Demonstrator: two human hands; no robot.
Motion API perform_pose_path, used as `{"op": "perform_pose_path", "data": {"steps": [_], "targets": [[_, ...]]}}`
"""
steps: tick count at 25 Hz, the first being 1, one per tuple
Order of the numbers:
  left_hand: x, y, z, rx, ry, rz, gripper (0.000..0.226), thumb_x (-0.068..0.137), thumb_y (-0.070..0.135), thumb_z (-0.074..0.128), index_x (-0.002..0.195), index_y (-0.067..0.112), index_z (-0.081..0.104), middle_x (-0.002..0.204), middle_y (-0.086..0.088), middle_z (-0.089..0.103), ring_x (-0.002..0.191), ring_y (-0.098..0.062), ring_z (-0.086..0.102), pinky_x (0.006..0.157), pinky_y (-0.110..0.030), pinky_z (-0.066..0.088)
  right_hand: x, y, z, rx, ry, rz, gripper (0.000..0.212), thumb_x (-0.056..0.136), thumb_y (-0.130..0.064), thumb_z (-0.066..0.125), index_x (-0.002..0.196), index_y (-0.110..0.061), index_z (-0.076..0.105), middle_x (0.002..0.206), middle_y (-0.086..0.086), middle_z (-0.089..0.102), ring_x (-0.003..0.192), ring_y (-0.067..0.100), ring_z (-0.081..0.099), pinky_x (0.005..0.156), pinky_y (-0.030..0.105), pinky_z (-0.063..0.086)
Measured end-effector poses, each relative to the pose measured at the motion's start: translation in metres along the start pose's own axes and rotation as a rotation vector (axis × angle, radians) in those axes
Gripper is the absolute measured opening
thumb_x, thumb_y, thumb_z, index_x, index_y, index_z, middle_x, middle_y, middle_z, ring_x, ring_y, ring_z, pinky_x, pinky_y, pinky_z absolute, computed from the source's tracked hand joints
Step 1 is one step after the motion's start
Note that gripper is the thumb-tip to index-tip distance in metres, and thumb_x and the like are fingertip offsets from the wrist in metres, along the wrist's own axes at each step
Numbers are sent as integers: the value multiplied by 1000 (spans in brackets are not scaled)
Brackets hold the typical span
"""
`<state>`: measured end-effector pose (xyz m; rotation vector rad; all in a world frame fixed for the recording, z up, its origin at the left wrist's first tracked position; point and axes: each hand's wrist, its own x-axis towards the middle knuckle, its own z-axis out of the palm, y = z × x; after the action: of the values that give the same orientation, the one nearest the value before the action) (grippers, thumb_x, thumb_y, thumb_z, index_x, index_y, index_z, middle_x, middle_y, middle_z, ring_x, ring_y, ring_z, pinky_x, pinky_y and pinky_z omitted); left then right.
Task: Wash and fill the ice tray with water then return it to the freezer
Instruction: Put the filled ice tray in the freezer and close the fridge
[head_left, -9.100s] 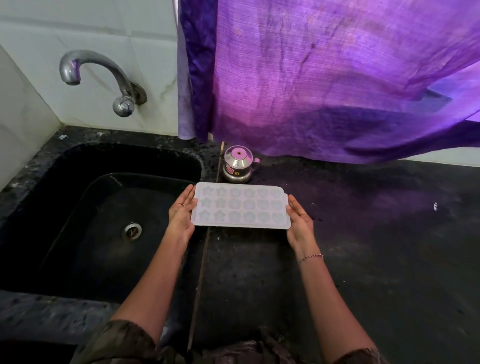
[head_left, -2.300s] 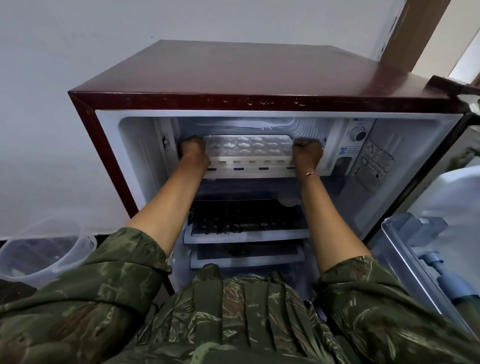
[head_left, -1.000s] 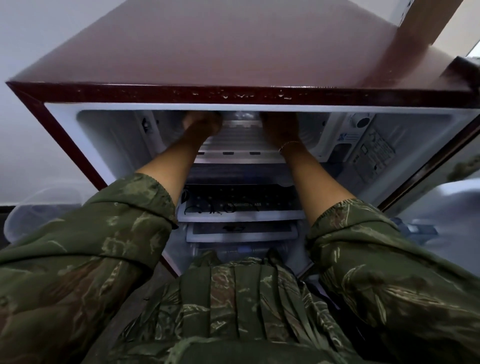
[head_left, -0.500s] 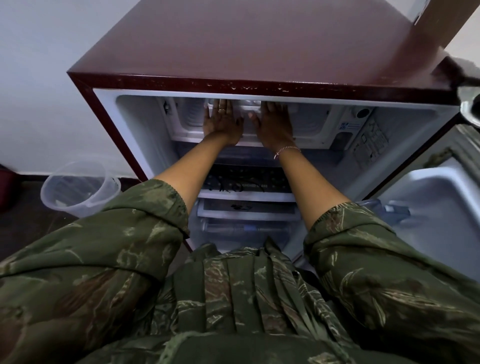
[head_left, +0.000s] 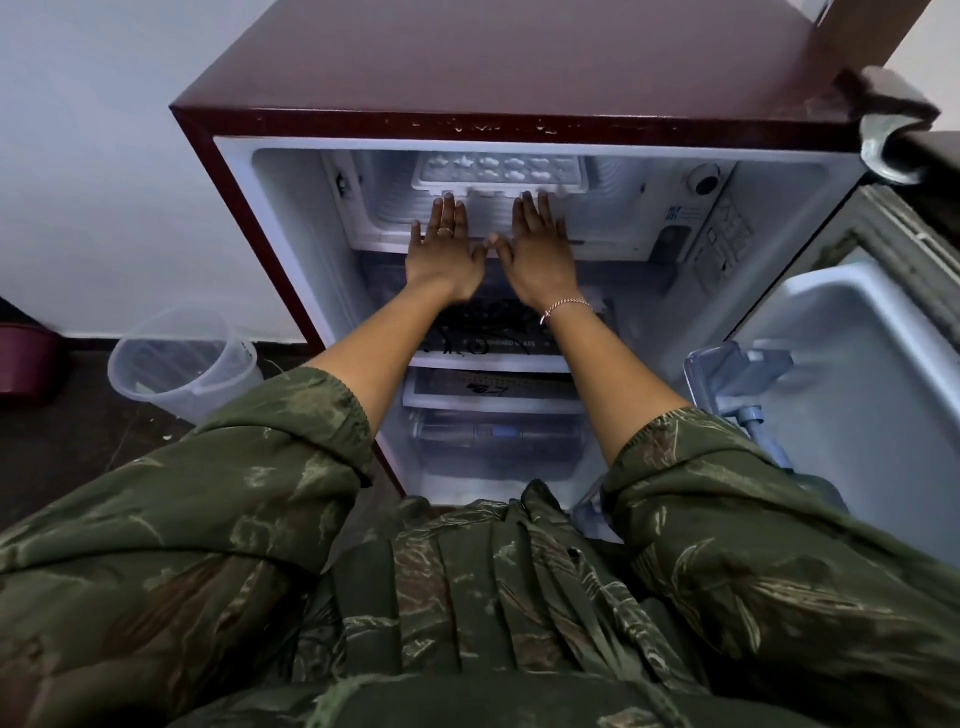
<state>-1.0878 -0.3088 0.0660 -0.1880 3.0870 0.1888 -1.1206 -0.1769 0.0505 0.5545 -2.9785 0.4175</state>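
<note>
Ice tray (head_left: 500, 172) in freezer (head_left: 618, 213), clear jug (head_left: 182, 361) L of fridge (head_left: 493, 57).

Light: dim, cool, soft; brightest on the white freezer (head_left: 389, 213) walls.
Shadows: floor (head_left: 78, 441) dark.
Sharpness: mostly clear, slightly soft.
Edges: wide-angle bending outward.

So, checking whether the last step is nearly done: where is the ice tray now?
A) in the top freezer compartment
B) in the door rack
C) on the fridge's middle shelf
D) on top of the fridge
A: the ice tray lies in the freezer compartment, with the left hand and right hand flat at its front edge.
</note>
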Motion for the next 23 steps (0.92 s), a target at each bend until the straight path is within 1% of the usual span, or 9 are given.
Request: {"op": "perform_pose_path", "data": {"steps": [5, 8, 13, 23], "targets": [[-25, 1, 0, -24, -2, 34, 66, 100, 45, 14, 151, 6, -4, 160, -8, -7, 147, -19, -10, 120, -41, -3, -30, -2, -9, -44, 24, 22, 64, 100, -44, 21, 149, -4, 11, 159, 11, 7, 147, 23, -1, 119, 41, 0], [-51, 6, -1, -30, 14, 59, 67, 100, 46, 15, 151, 6, -3, 160, -9, -6, 148, -20, -9, 120, -42, -3, -59, -9, -12, -17, 34, 41, 66, 100, -45, 24, 149, -3, 12, 159, 11, 8, 147, 23, -1, 119, 41, 0], [-113, 6, 2, -57, 4, 78, 66, 101, 43, 19, 151, 5, -1, 160, -8, -7, 148, -18, -9, 120, -42, -3, -123, -28, -15, 4, 40, 75, 64, 100, -43, 25, 148, -3, 16, 158, 12, 12, 147, 22, 2, 119, 39, -1], [-249, -4, 6, -50, 8, 125, 63, 102, 40, 18, 152, 7, -1, 160, -5, -7, 148, -17, -9, 120, -41, -3, -261, -82, -25, -18, 14, 102, 57, 102, -36, 21, 149, -3, 13, 159, 9, 7, 147, 20, -2, 119, 37, -2]]}}
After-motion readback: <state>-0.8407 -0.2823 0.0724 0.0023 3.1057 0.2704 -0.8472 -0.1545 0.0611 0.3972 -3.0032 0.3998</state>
